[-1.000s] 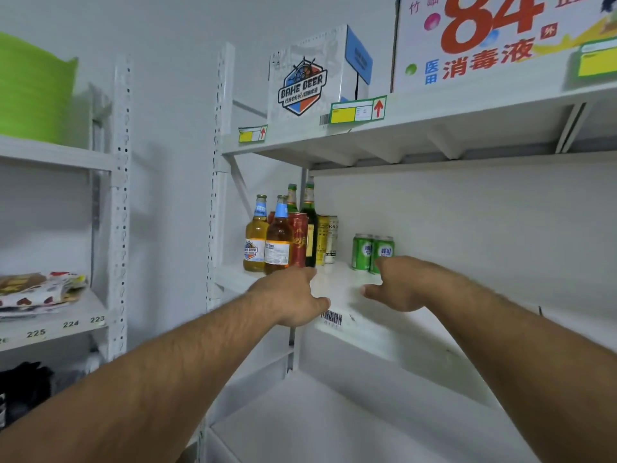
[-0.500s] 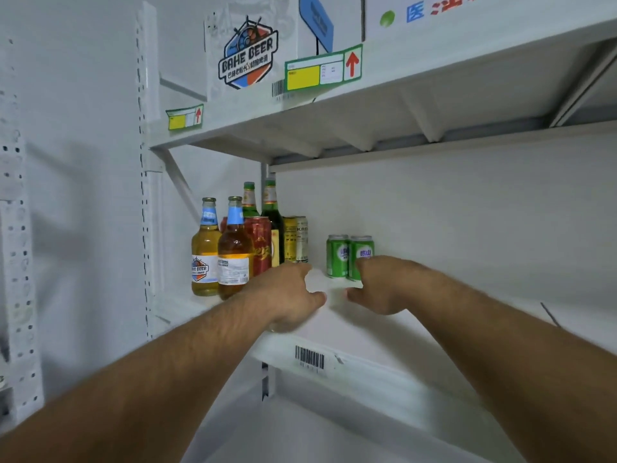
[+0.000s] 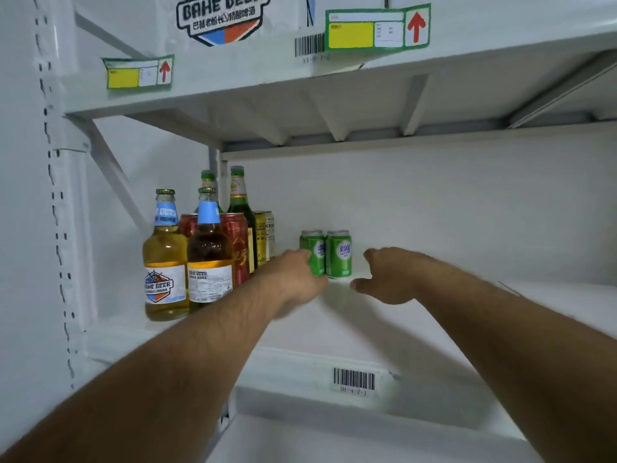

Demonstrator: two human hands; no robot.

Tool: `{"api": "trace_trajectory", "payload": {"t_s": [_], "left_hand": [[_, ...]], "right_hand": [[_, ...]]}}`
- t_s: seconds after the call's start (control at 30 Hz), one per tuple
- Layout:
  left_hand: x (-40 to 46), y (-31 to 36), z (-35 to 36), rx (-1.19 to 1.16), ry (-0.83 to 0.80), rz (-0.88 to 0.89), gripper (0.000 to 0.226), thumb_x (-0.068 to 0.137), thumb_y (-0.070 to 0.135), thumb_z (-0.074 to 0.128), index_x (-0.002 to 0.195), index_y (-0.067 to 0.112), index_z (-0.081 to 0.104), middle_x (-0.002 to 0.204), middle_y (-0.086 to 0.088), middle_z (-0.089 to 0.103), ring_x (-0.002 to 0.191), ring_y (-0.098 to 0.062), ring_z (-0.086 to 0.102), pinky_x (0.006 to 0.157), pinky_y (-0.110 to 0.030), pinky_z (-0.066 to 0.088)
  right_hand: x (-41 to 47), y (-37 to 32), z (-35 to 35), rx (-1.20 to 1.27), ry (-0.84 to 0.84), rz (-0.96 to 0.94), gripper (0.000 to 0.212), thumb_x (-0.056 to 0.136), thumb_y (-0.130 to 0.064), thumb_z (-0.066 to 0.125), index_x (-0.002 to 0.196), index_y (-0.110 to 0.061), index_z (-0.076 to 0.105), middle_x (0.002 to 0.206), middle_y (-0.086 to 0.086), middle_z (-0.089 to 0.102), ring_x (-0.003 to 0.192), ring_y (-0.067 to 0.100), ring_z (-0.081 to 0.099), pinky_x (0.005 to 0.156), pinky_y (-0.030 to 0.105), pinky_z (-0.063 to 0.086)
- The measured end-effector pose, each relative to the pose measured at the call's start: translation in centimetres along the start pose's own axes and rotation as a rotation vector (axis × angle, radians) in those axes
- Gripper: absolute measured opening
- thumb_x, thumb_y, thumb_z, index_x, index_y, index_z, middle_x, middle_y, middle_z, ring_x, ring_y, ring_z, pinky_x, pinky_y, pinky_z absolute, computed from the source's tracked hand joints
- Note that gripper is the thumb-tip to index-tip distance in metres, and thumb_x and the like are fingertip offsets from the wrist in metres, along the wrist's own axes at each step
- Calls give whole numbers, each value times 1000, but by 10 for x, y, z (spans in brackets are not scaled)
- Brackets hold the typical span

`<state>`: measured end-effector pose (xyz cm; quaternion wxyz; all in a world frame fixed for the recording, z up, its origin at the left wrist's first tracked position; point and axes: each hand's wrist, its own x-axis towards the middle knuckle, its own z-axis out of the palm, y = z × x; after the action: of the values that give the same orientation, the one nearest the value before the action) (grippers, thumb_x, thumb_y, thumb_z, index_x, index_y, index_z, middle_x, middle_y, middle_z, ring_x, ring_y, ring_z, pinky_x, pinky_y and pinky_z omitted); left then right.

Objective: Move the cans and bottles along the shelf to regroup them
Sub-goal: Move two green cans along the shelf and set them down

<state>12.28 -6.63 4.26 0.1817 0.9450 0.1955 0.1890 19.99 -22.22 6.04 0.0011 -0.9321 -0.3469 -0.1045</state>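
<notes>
White metal shelf point(image 3: 334, 332) across the whole view, barcode sticker point(image 3: 354, 379) on its near edge. Upper shelf point(image 3: 467, 58) overhead, with a beer carton point(image 3: 223, 15) and two yellow-and-green tags on its front lip. Far left on the lower shelf, a tight cluster: two amber bottles point(image 3: 165, 262) with blue neck labels nearest, two red cans point(image 3: 238, 245) behind them, two green bottles point(image 3: 238, 202) farther back, then a gold can point(image 3: 260, 237) and a pale can point(image 3: 269, 232) side by side at the rear. Right of that cluster, apart from it, two green cans point(image 3: 339, 253) upright and touching each other. Left hand point(image 3: 293, 279) against the left green can, fingers seemingly bent around its left side, though mostly hidden behind the knuckles. Right hand point(image 3: 389, 277) just right of the right green can, not touching, fingers and thumb spread wide in a loose C, holding nothing.
</notes>
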Motion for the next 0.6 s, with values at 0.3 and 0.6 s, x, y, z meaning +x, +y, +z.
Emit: {"api": "trace_trajectory", "payload": {"t_s": [0.3, 0.6], "left_hand": [[66, -24, 12, -171, -30, 34, 43, 89, 37, 71, 127, 18, 65, 118, -5, 70, 106, -27, 67, 98, -39, 56], [156, -35, 30, -255, -61, -37, 29, 86, 23, 79, 110, 14, 67, 99, -2, 68, 93, -22, 66, 78, -28, 49]], "right_hand": [[40, -17, 6, 47, 7, 172, 51, 101, -48, 47, 137, -13, 48, 133, 9, 58, 120, 28, 56, 84, 31, 41], [131, 15, 19, 190, 67, 217, 52, 95, -49, 58, 128, -10, 50, 122, 9, 61, 95, 22, 52, 76, 30, 39]]}}
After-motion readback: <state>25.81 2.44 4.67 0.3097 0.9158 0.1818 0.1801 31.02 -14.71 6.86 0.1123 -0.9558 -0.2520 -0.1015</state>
